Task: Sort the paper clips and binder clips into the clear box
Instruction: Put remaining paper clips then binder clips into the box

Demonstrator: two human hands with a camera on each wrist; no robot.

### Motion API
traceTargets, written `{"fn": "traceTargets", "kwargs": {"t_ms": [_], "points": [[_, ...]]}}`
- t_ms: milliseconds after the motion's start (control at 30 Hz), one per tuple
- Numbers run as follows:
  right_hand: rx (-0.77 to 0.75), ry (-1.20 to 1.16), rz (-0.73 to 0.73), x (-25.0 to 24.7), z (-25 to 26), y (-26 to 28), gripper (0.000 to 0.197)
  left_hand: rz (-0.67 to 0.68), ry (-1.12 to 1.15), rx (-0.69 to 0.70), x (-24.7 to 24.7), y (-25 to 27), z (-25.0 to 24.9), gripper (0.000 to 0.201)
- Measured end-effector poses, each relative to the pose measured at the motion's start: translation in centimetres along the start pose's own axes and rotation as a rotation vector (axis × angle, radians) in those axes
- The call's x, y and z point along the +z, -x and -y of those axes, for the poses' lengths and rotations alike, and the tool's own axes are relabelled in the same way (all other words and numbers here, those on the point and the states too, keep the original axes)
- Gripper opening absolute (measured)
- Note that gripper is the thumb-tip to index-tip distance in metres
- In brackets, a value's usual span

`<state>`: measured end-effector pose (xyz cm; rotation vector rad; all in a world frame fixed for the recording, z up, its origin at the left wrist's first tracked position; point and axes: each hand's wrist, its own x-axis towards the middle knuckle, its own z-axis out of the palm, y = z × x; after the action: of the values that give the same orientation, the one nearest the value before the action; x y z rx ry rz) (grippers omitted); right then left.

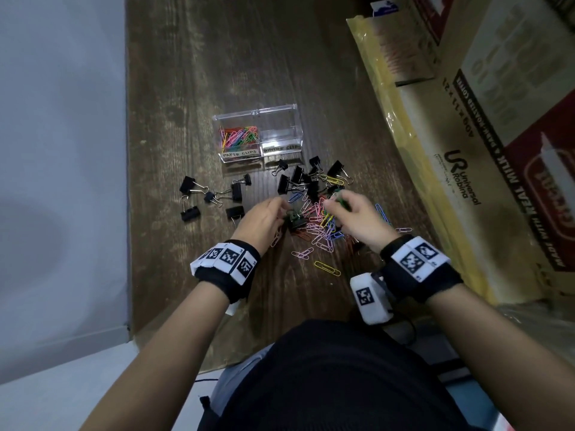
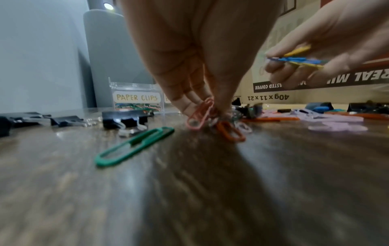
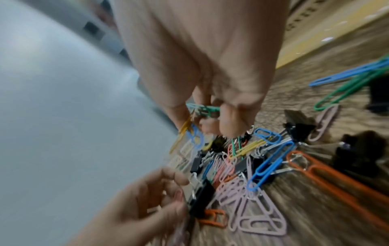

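Both hands gathering paper clips from the mixed pile, just short of the clear box [image 1: 258, 136].

The right hand [image 1: 361, 217] pinches a small bundle of paper clips [image 2: 299, 58]; the left hand [image 1: 264, 222] pinches a pink paper clip [image 2: 200, 114] off the wooden table [image 1: 193, 73]. Next, I judge, both loads go ahead into the left, "PAPER CLIPS" compartment; the binder-clip side looks empty. Black binder clips [image 1: 214, 194] lie tangled among the pile and left of the left hand, so picks need care. Cardboard boxes [image 1: 485, 119] stand right of the right hand.
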<state>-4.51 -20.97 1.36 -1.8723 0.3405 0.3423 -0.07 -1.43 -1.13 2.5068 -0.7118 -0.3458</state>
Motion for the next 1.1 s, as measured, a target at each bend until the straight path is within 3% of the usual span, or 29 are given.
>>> {"fn": "traceTargets", "kwargs": {"t_ms": [133,400,467,533,633,733,800,867,1000,1100], "points": [[0.115,-0.339,0.053,-1.1,-1.2,0.4,0.014,-0.043,0.187,-0.143,-0.9,0.8,-0.3,0.021],[0.347,-0.472,-0.066,-1.5,-1.5,0.1,0.023,0.068,0.925,-0.563,-0.8,-0.4,-0.8,0.025],[0.285,-0.241,-0.045,-1.2,-0.8,0.1,0.022,0.016,1.059,-0.692,-0.7,-1.3,-1.0,0.026],[0.113,0.191,0.003,-0.3,-0.2,-0.2,0.026,-0.041,1.075,-0.749,-0.9,-1.9,-1.1,0.029],[-0.105,0.758,0.054,2.2,0.6,-0.9,0.050,-0.063,1.025,-0.737,-1.5,-2.0,-1.1,0.030],[-0.183,1.027,0.022,4.0,0.7,-1.5,0.064,-0.069,0.870,-0.679,-1.7,-1.3,-0.9,0.019],[-0.176,1.042,0.037,4.1,0.6,-1.6,0.057,-0.081,0.652,-0.553,-1.3,-1.0,0.0,0.009],[-0.147,0.929,0.045,3.4,0.7,-1.3,0.051,0.005,0.415,-0.409,-0.9,-0.6,0.5,0.009],[-0.035,0.660,-0.153,-0.1,0.6,-1.0,0.052,0.164,-0.026,-0.168,-0.6,-0.9,-1.3,0.056],[0.059,0.675,-0.235,-2.6,-0.2,-1.3,0.057,0.191,-0.231,-0.069,0.1,-2.4,-2.0,0.082]]}}
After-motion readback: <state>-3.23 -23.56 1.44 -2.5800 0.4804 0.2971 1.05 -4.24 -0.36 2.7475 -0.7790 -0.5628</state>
